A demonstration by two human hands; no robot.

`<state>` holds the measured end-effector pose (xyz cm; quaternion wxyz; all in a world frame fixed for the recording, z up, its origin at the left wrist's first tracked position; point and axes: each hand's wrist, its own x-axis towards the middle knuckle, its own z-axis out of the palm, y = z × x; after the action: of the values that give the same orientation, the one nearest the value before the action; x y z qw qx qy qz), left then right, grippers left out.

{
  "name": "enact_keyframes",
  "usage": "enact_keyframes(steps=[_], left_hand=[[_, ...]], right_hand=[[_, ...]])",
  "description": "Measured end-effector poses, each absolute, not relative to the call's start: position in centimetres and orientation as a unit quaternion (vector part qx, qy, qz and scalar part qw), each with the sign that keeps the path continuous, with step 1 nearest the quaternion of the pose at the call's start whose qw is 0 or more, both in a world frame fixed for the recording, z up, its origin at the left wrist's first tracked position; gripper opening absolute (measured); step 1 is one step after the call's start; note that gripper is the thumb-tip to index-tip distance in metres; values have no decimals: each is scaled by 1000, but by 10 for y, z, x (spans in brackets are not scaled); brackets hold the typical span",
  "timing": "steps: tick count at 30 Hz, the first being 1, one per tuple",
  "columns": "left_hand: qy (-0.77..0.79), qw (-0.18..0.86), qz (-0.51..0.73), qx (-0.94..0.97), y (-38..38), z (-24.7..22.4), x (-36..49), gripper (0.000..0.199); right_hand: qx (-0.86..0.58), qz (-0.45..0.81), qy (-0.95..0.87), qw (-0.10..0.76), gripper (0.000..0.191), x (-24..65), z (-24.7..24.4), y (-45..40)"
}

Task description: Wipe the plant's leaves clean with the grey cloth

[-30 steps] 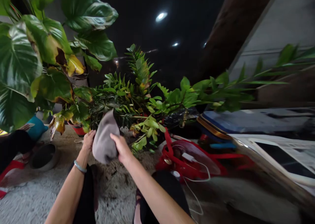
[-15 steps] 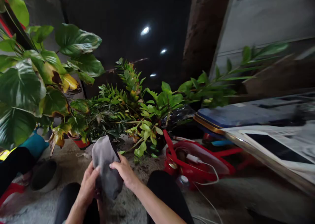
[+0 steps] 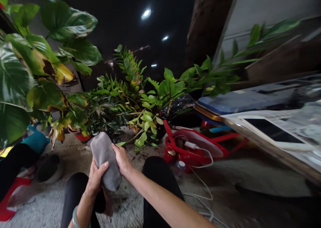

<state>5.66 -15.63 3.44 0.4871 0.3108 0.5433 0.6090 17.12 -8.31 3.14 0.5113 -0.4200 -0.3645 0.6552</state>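
A folded grey cloth (image 3: 105,161) with a soft, felt-like surface is pressed between my two hands, low in the middle of the view. My left hand (image 3: 96,178) cups it from below and on the near side, a pale bangle (image 3: 75,218) sitting on that wrist. My right hand (image 3: 121,159) grips its upper right side with the fingers curled over it. Both forearms reach forward over my dark-clothed knees (image 3: 157,174).
Leafy potted plants (image 3: 120,101) fill the area ahead, with soil scattered on the concrete floor (image 3: 215,188). To the right lie a red electric fan (image 3: 193,147) with white cords and a newspaper-covered board (image 3: 271,131). A dark round bowl (image 3: 48,168) sits at left.
The grey cloth has turned more upright and shifted slightly left and up, with my left hand now under it. The view has tilted a little, moving the plants up and left.
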Motion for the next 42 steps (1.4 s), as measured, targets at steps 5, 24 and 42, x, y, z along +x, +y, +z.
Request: enact_keyframes(steps=[5, 24, 42], left_hand=[[563, 516, 584, 274, -145, 50, 58, 65], [631, 434, 572, 293, -140, 96, 19, 37], [569, 353, 626, 400, -70, 206, 22, 56]], right_hand=[[-452, 583, -417, 530, 32, 159, 37, -70], [-432, 670, -255, 547, 69, 179, 30, 53], [-434, 592, -252, 630, 64, 190, -1, 78]])
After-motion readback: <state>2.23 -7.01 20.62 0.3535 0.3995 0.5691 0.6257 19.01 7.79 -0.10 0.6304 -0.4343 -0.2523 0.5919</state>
